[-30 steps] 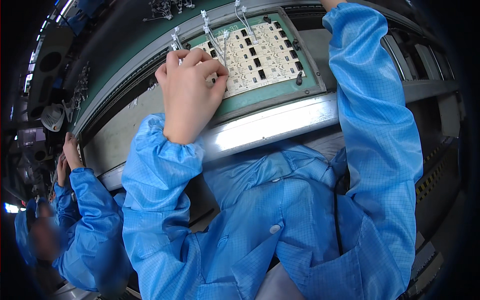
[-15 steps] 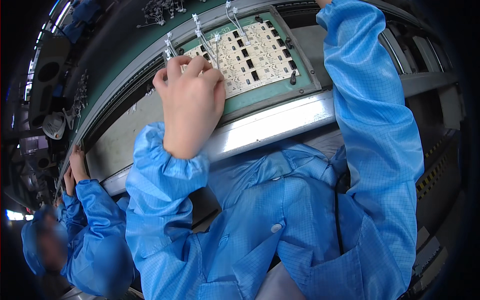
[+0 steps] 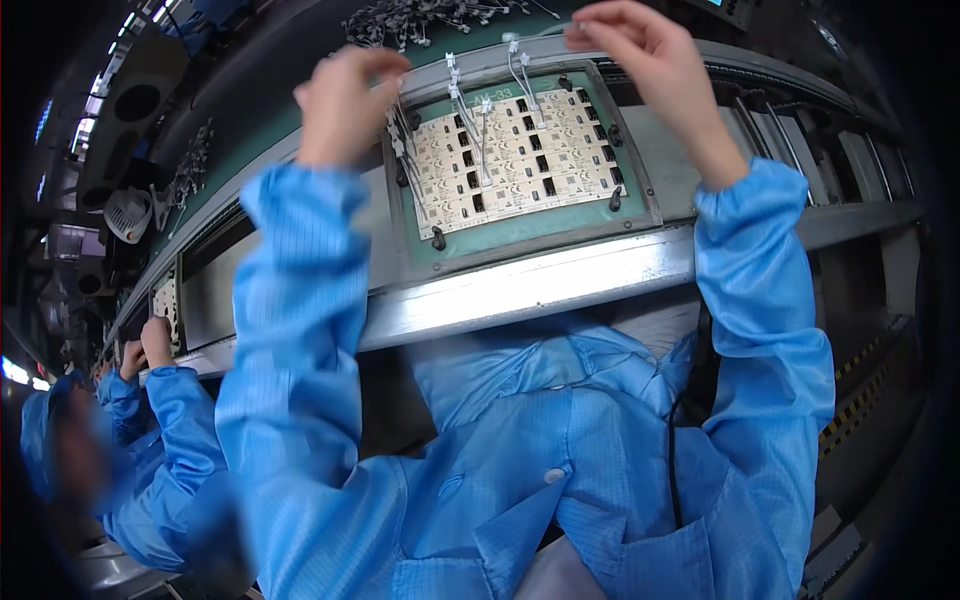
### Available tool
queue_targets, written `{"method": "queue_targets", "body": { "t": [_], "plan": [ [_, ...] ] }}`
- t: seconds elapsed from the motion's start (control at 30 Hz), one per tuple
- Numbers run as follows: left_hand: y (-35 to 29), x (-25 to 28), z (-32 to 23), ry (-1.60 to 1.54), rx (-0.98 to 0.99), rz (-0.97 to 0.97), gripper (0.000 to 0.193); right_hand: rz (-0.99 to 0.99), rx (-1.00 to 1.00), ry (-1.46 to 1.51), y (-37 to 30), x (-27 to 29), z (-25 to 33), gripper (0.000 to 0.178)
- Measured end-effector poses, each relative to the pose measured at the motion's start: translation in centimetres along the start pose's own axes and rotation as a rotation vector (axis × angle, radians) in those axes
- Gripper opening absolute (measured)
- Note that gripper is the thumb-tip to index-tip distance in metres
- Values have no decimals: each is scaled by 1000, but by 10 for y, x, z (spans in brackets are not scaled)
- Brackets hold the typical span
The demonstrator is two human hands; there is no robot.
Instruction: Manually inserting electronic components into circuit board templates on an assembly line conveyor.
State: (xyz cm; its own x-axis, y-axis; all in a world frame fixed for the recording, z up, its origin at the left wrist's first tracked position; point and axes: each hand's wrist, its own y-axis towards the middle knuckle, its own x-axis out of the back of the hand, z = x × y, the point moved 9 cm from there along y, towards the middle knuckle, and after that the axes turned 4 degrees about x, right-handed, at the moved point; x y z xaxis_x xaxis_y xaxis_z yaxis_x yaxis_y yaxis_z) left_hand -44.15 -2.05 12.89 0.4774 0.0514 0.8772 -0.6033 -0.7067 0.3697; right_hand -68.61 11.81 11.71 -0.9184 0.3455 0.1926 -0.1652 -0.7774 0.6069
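Setting: factory line, a long metal-railed bench (image 3: 560, 285) running across the view, dark machinery behind it
Left hand: the left hand (image 3: 345, 105) is raised just above the upper left corner of the fixture, fingers curled together and pinching the top of a thin wire lead (image 3: 402, 120) that hangs down from it
Right hand: the right hand (image 3: 645, 60) is raised past the far edge of the fixture, thumb and forefinger pressed together; whether anything small is caught between them cannot be told
Below both hands: green fixture tray (image 3: 520, 222) lying in the bench, with a pale circuit panel (image 3: 515, 160) of many small boards seated inside it
On the panel: several white-tipped wire leads (image 3: 470, 115) already stand up from its near-left part, between the two hands
Beyond the hands: a heap of loose dark components (image 3: 420, 15) on the ledge, just past the left hand's fingertips
Doing it well: judging by the grip, the lead wants a light pinch near its end, held upright over its socket, lowered straight and kept apart from the neighbouring leads
Off to the left: a co-worker's hands (image 3: 145, 350) in blue sleeves at another panel, well apart
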Motion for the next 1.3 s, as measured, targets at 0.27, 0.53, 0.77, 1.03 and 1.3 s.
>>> {"method": "queue_targets", "body": {
  "t": [0.27, 0.53, 0.77, 1.03, 1.3],
  "plan": [
    [71, -59, 62, 518, -183, -5, 28, 38, -113, -507, -50, -33, 10, 11],
    [85, -61, 99, 200, -181, -64, 23, 292, 266, -814, -59, -74, 39, 5],
    [92, -67, 128, -48, -22, 25, 23, 370, 137, -692, -56, -71, 26, 5],
    [71, -12, 106, -423, 129, -187, 17, 528, 226, -790, -67, -76, 48, 21],
    [39, 53, 76, -461, 141, -312, 14, 585, -210, -508, -20, -61, -11, 28]
  ]
}}
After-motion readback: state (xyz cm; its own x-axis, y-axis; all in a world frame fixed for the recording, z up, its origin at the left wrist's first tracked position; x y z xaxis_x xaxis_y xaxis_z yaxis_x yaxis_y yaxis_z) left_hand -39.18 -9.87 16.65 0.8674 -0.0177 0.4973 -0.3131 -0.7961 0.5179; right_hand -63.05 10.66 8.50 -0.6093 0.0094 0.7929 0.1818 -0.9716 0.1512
